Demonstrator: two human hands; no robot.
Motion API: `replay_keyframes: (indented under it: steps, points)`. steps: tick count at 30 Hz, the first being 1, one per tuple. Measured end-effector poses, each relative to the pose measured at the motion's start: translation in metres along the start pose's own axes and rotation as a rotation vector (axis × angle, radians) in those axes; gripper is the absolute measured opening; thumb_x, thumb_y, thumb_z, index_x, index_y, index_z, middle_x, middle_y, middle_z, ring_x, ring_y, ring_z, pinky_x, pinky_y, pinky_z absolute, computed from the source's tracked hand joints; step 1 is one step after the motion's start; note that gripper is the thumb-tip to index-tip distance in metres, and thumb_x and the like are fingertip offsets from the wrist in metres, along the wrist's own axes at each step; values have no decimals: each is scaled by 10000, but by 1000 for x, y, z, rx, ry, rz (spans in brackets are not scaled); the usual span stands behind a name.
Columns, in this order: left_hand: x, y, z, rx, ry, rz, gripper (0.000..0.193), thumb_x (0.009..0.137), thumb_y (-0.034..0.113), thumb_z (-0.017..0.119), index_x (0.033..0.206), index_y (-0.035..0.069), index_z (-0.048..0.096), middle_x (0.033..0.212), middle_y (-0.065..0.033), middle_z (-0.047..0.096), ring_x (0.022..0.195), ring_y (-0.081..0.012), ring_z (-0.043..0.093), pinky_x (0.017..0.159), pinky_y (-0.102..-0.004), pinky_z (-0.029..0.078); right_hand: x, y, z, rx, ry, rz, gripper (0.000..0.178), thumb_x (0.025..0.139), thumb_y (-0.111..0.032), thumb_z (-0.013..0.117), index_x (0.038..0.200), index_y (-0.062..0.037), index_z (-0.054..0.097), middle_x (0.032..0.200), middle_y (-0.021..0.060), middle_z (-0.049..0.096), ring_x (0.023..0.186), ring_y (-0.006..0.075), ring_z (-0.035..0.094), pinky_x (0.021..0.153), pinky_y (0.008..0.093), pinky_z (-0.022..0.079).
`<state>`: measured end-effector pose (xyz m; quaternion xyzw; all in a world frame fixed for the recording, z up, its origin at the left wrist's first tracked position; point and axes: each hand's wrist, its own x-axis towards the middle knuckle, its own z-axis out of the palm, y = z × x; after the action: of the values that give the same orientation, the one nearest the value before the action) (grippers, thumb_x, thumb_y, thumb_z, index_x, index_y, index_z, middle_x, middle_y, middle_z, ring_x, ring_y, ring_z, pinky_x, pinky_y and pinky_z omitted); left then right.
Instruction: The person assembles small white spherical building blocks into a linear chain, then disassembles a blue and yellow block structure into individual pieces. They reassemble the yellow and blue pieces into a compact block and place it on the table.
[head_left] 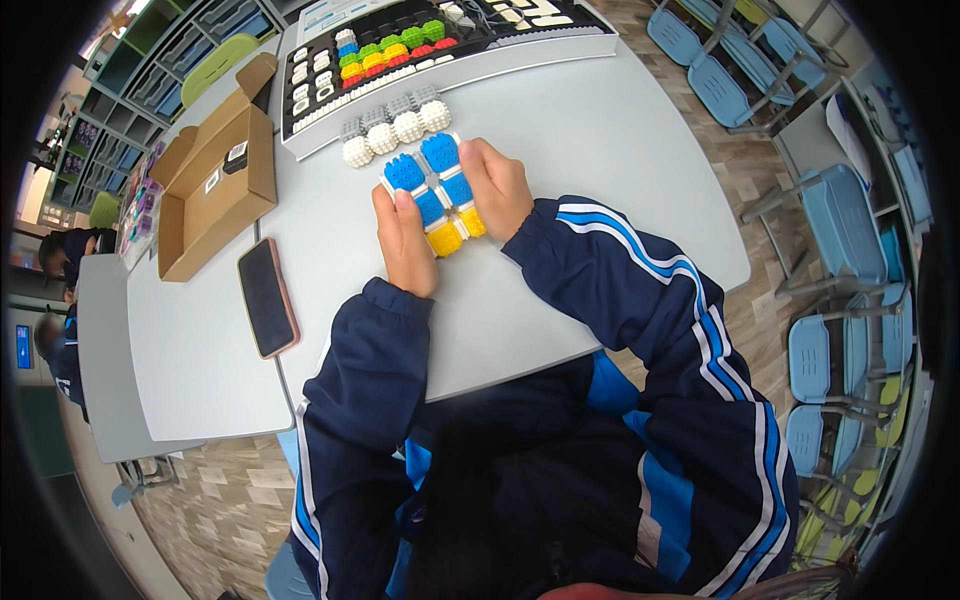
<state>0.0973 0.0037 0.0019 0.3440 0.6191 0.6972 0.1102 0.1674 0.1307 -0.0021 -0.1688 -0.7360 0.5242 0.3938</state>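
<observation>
Both my hands hold a block assembly (430,208) above the table, tilted toward me. It has four or so studded blue blocks in two columns, with yellow blocks at the near end and white-grey connecting pieces between and along the edges. My left hand (404,240) grips its left side, thumb on the near left part. My right hand (500,190) is closed on its right edge, fingers hidden underneath. Just beyond the assembly stands a row of white studded blocks (408,126) with grey blocks (398,105) behind them.
A large white-edged kit tray (540,57) with green, yellow, red, white and black parts lies at the far side. To the left are an open cardboard box (222,185) and a dark-screened phone (267,298). Blue chairs (840,225) stand right; people sit far left.
</observation>
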Motion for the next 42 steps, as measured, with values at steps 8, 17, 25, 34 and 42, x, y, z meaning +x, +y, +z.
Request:
replay_keyframes:
  steps: [8, 17, 25, 34, 42]
  points:
    - [-8, 8, 3, 157, -7, 12, 508, 1017, 390, 502, 1332, 19, 356, 1226, -157, 562, 1124, -199, 543, 976, -325, 420, -2, -1, -3, 115, -74, -10, 459, 1044, -424, 431, 828, -28, 516, 575, 98, 517, 526, 146, 488, 521, 337, 390]
    - [-6, 7, 4, -11, -37, -25, 350, 1010, 232, 551, 1266, 31, 420, 1177, -72, 525, 1053, -106, 502, 938, -274, 417, -5, -3, -2, 249, -97, 23, 405, 1041, -392, 462, 907, -25, 569, 628, 38, 564, 608, 63, 488, 551, 272, 403]
    - [-4, 9, 7, -12, 29, 43, 474, 1003, 232, 554, 1387, 28, 367, 1280, -99, 489, 1144, -147, 491, 1020, -306, 382, -10, -5, 5, 357, -134, 152, 440, 988, -449, 546, 1172, -51, 527, 814, 99, 682, 734, 125, 653, 638, 269, 492]
    - [0, 11, 2, -114, -63, 58, 652, 1039, 441, 375, 1524, 26, 240, 1430, -154, 422, 1264, -217, 476, 1071, -341, 370, -5, -11, -2, 270, -152, 2, 512, 963, -433, 598, 1315, -77, 490, 1028, 106, 676, 921, 156, 654, 840, 274, 507]
    - [1, -2, -22, 65, -344, 262, 985, 856, 507, 687, 1559, 49, 171, 1436, -205, 432, 1166, -291, 572, 902, -382, 501, 10, -15, -29, 341, -452, -131, 952, 751, -483, 822, 1467, -92, 330, 1283, 151, 354, 1218, 270, 400, 1060, 371, 352]
